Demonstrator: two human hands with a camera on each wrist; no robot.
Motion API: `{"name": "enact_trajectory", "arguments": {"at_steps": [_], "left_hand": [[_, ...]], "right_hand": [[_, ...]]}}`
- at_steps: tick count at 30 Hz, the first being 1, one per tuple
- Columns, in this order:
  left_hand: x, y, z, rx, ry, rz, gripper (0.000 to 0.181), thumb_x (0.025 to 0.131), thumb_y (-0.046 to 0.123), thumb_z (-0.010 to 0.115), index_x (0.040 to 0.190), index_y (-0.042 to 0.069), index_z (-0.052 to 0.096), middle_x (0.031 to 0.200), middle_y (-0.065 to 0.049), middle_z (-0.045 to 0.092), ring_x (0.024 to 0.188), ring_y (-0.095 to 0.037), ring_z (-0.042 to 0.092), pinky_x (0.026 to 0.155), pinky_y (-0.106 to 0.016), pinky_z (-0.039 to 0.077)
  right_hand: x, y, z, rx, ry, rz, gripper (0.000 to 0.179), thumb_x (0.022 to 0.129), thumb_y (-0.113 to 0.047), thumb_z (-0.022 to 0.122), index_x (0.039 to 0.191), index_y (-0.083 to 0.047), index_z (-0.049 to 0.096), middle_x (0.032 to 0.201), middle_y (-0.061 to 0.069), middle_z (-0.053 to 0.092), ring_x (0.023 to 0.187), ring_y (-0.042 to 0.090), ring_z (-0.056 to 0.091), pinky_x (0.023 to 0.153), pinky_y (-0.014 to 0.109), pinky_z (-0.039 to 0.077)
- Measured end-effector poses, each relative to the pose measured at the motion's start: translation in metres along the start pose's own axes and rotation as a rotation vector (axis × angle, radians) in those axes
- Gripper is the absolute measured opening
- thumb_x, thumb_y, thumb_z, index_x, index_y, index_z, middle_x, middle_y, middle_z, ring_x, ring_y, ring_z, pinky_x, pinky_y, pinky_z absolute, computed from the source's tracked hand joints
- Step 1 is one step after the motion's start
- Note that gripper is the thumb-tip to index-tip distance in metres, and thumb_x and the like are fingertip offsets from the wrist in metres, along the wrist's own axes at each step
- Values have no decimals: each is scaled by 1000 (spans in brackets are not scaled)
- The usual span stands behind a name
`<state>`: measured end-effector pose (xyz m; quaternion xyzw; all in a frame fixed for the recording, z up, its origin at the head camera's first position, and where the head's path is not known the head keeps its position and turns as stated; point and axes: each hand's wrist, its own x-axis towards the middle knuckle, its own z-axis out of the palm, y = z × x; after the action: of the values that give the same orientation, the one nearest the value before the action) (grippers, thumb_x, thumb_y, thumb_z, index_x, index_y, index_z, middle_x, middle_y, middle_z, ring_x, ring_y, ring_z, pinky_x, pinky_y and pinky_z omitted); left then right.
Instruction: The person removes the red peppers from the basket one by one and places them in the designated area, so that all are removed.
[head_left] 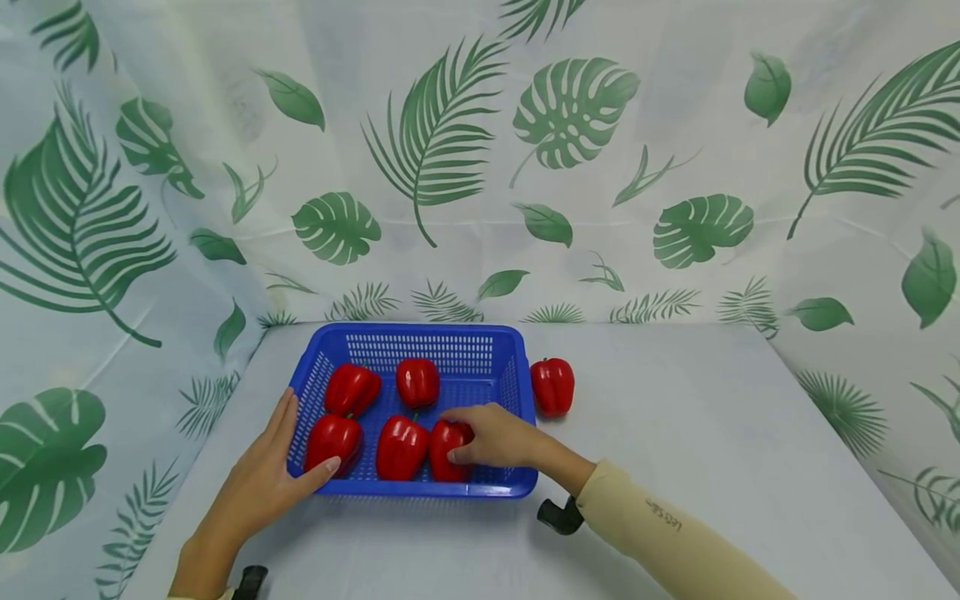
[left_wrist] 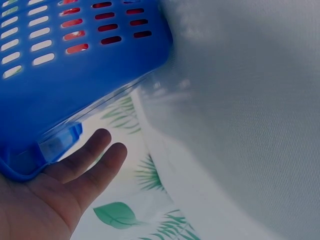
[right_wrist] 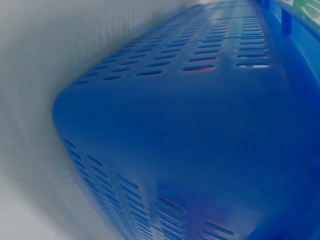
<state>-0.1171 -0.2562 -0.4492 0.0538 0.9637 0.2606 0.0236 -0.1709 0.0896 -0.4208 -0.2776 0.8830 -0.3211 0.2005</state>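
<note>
A blue plastic basket (head_left: pixel 420 490) with slotted walls stands on the table. Several red bell peppers lie in it, among them one at the front left (head_left: pixel 330 443) and one at the back (head_left: pixel 417 382). My right hand (head_left: pixel 495 435) reaches over the right rim and grips a bell pepper (head_left: pixel 444 457) near the front right; its fingertips are partly hidden behind the pepper. At the front left corner, my left hand (head_left: pixel 262 479) rests against the basket rim, thumb over the edge. In the left wrist view its visible fingers (left_wrist: pixel 102 170) are straight beside the rim.
One more red bell pepper (head_left: pixel 552 387) sits on the white tabletop (head_left: pixel 675 417), just outside the basket's right wall. Leaf-printed sheeting (head_left: pixel 465 167) rises behind the table and at both sides. The right wrist view is mostly filled by the basket's outer corner (right_wrist: pixel 190 120).
</note>
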Motion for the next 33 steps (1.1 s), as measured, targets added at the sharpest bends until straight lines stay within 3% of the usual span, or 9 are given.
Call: {"name": "enact_trajectory", "arguments": {"at_steps": [19,26,33], "left_hand": [[1,0,1,1,-8,-2,126,91,69,70,169,-3,1,176,-28,5,154,-59,20,105,-79,36],[1,0,0,10,-3,0,126,91,70,68,169,-2,1,176,-28,4,154,-59,20,105,-79,36],[0,0,0,3,-5,-4,127,91,70,69,169,-2,1,176,-28,4,154,-59,20,105,-79,36]], "right_hand": [[2,3,1,35,68,-30,47,96,-13,81,140,-2,69,127,12,75,118,31,67,96,48,60],[1,2,-1,67,92,-4,48,95,-13,82,140,-2,69,127,11,74,118,31,67,93,46,62],[0,1,-2,89,112,24,38,94,-14,84,128,-6,69,117,7,75,107,24,69,87,41,64]]}}
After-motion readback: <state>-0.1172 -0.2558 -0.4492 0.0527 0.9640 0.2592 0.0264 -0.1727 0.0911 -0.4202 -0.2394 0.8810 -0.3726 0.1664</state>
